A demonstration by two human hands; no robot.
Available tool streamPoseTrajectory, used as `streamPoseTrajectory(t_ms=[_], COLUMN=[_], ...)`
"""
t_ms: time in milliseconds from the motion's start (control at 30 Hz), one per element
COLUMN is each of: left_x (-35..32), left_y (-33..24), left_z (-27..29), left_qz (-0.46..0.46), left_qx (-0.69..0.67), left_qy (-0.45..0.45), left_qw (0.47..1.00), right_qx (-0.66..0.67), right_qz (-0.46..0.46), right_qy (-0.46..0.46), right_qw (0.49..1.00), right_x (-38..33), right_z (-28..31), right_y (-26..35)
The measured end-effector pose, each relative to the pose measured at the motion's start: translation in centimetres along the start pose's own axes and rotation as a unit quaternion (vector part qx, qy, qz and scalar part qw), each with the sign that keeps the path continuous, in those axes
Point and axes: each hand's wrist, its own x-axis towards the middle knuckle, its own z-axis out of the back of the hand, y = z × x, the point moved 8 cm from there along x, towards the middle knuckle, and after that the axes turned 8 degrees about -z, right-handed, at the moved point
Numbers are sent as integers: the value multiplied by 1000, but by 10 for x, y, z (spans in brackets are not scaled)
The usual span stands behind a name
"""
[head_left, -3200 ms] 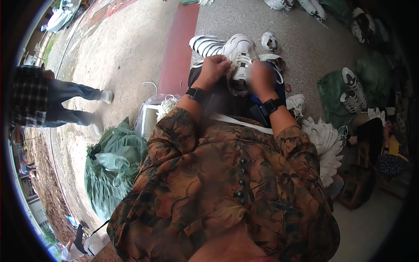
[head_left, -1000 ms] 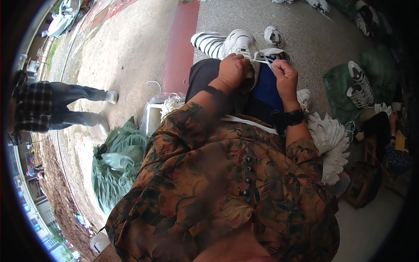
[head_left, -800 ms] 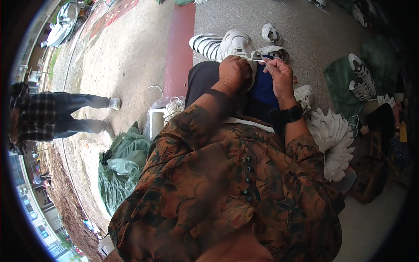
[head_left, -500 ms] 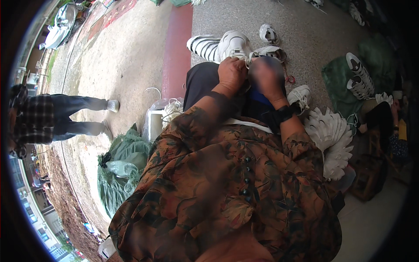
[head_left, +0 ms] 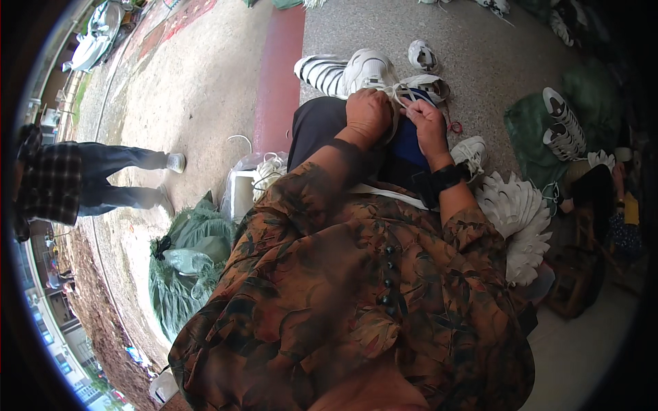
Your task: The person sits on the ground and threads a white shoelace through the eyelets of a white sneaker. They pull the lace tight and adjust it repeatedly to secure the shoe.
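Over my knees, my left hand (head_left: 370, 115) is closed, knuckles up, at a white shoelace (head_left: 396, 94). Just right of it, my right hand (head_left: 428, 125) pinches the same lace between thumb and fingers. The lace loops in the small gap between both hands. Right beyond my left hand stands a white sneaker (head_left: 370, 68), and a row of nested white shoes (head_left: 322, 73) with dark gaps stretches left from it. Another white shoe (head_left: 432, 86) lies beyond my right hand. What my left fingers grip underneath is partly hidden.
A single shoe (head_left: 423, 56) lies farther off. Bundled white shoe parts (head_left: 514, 219) and a white shoe (head_left: 470, 154) are at my right, near a green sack (head_left: 531, 133). At left are a green mesh bag (head_left: 192, 253), a white container (head_left: 241, 195) and a standing person (head_left: 96, 178).
My right hand has drawn slightly right and toward me, its fingers now in a pinch on the lace. My left hand has shifted only a little.
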Motion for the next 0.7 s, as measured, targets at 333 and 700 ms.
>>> streamPoseTrajectory(t_ms=[333, 700], left_x=[20, 4], left_y=[-4, 5], left_z=[-6, -12], left_qz=[54, 21], left_qx=[28, 41], left_qy=[289, 182], left_qw=[955, 982], right_qx=[379, -386], right_qz=[-78, 176], right_qy=[-27, -60], right_qw=[922, 903], right_x=[8, -6], right_z=[12, -35], right_y=[-9, 29])
